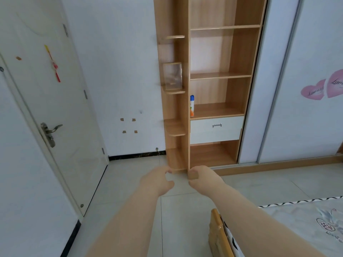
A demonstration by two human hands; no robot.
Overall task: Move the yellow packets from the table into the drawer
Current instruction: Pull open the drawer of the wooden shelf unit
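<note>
Now both bare arms reach forward over the pale tiled floor (183, 214), and the two hands are close together, at about 6 o'clock from the middle of the view. The left hand (157, 182) has its fingers loosely curled with a gap between thumb and forefinger, and it holds nothing. The right hand (203, 179) pinches a small flat tan-yellow piece (193, 176) between thumb and fingers; it is too blurred to tell if this is a packet. At 1 o'clock from the hands stands the tall light-brown wooden shelf unit (241, 58). Its white drawer with a small metal handle (216, 132) is fully closed, so what is inside is hidden. In the open compartment directly above the drawer, at its left edge, a spray can with a blue cap and white-orange body (192, 105) stands upright. On a small side shelf at 11 o'clock from the drawer stands a clear plastic box (172, 76); its content I cannot tell. At 5 o'clock, under the right forearm, is a tan cardboard-like box (216, 232), partly hidden.
</note>
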